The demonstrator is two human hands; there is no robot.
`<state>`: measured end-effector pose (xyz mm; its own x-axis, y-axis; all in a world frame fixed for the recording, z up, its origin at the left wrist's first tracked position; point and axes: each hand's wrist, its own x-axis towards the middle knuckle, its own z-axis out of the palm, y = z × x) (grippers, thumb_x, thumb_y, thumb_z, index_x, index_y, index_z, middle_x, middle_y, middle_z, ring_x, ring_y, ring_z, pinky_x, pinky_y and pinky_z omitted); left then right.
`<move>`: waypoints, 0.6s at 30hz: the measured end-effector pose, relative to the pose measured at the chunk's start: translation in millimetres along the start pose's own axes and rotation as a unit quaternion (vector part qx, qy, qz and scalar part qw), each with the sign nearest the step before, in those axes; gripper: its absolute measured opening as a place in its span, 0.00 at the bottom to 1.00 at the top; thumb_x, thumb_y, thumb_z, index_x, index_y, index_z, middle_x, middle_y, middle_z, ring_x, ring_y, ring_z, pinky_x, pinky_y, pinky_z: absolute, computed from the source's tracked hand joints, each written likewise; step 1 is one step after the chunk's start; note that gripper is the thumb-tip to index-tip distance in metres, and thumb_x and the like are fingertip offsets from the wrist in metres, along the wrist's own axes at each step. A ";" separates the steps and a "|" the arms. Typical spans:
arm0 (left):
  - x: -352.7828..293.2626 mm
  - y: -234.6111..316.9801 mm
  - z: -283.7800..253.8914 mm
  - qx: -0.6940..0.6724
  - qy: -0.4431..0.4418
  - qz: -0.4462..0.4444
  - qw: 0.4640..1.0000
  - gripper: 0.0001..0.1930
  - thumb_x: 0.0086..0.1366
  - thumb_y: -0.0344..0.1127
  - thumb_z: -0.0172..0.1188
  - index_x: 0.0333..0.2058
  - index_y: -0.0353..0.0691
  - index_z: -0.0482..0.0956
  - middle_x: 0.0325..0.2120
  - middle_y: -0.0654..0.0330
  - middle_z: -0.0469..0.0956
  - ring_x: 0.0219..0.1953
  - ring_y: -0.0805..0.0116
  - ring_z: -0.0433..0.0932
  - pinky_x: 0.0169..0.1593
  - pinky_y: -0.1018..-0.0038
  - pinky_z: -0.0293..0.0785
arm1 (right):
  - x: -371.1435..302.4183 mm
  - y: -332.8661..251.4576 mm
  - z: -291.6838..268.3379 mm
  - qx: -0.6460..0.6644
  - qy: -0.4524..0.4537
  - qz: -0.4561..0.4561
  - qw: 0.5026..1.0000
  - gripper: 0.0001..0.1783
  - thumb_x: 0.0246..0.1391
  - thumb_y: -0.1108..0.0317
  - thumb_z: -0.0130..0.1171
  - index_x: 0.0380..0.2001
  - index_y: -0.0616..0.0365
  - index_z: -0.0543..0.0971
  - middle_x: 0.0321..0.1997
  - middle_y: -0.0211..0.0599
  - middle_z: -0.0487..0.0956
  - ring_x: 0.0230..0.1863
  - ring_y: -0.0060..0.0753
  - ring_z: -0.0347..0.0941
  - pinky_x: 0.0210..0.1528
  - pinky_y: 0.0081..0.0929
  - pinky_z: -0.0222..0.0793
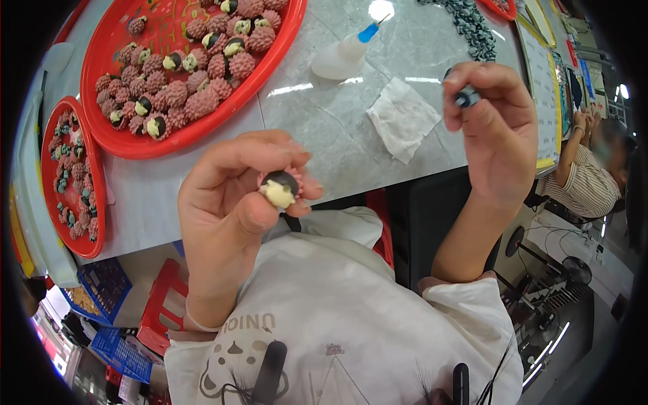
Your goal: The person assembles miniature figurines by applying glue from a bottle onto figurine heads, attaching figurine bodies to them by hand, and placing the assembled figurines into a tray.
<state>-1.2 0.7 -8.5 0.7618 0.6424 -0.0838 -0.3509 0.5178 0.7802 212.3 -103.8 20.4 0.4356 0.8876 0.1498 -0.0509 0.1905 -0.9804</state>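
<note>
Pink ruffled figurine with a cream face and black cap [281,189] is held in the left hand [219,199], raised by the near edge of the grey tabletop [324,145]. That grip is clamped on it between thumb and fingers, the cream face turned upward. The right hand [496,118], raised toward the tabletop's right edge, has its grip pinched on a small dark blue-grey piece [467,96]; the two parts are well apart. Similar dark pieces form a pile [476,30] at the far right.

A large red tray [266,74] of similar pink figurines stands at the far left, and a smaller red tray [101,209] lies by the left edge. Between the large tray and the pile stands a white squeeze bottle [339,59] with a blue needle tip; a crumpled tissue [403,120] lies nearer the near edge.

Handling both parts well probably calls for a light pinch on the ruffled rim, fingertips clear of the face and cap, and the small piece steadied and turned the right way round. Whether either part carries glue, I cannot tell; if so, smearing is the likely risk.
</note>
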 end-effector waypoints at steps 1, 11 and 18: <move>0.4 0.7 1.8 0.001 0.006 -0.004 1.000 0.22 0.50 0.42 0.60 0.37 0.31 0.69 0.34 0.52 0.70 0.32 0.67 0.74 0.31 0.80 0.72 | -2.6 0.6 3.6 -0.015 -0.043 0.018 0.999 0.12 0.47 0.73 0.51 0.37 0.63 0.70 0.40 0.47 0.68 0.26 0.22 0.64 0.27 0.13 0.59; -1.1 -0.5 8.4 0.027 0.005 -0.035 0.999 0.22 0.51 0.44 0.60 0.37 0.36 0.65 0.33 0.56 0.67 0.28 0.73 0.70 0.29 0.86 0.67 | -11.2 2.7 51.9 0.095 -0.066 0.083 0.990 0.13 0.43 0.72 0.58 0.32 0.63 0.68 0.34 0.48 0.68 0.26 0.29 0.69 0.24 0.15 0.68; -4.6 0.7 8.4 0.042 0.015 -0.055 0.998 0.23 0.48 0.45 0.62 0.36 0.35 0.66 0.31 0.59 0.68 0.30 0.78 0.69 0.29 0.87 0.67 | -12.5 5.0 63.6 -0.089 -0.118 -0.102 0.984 0.16 0.36 0.77 0.62 0.31 0.67 0.69 0.30 0.51 0.71 0.28 0.33 0.71 0.30 0.18 0.71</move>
<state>-0.4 -6.6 -2.3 0.7760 0.6020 -0.1883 -0.2193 0.5375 0.8143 149.4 -87.3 21.8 0.1995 0.9148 0.3513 0.1840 0.3171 -0.9304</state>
